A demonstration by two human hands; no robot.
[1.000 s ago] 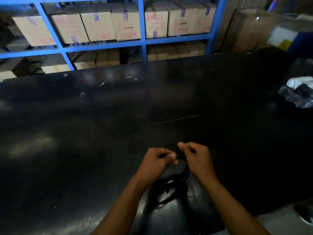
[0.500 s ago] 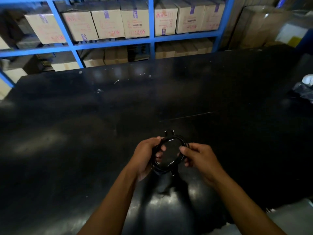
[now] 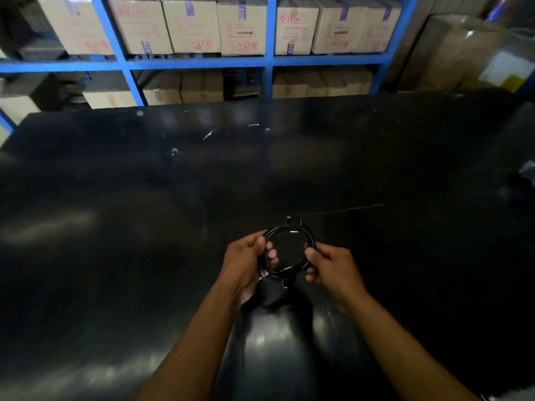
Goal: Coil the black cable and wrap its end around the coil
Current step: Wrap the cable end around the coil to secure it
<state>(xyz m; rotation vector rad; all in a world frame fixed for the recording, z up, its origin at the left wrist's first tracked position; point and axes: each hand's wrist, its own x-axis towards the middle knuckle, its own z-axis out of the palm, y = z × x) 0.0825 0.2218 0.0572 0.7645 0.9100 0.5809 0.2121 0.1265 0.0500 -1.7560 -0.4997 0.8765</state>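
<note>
Fingers (image 3: 267, 253) of both hands pinch the coil (image 3: 289, 250) above the bench's (image 3: 144, 227) near edge.
Coiling looks finished; next my right hand (image 3: 330, 267) must find the loose end, probably dangling below, and wrap it.

The black cable (image 3: 289, 250) is showing thin pale glints along its loops. The tabletop (image 3: 144, 227) is appearing glossy black, carrying soft grey reflections and a few white specks. The shelf frame (image 3: 269, 62) is standing out in bright blue. The boxes (image 3: 191, 24) are showing tan cardboard, bearing red printed lettering and purple tape strips with pale letters.
</note>
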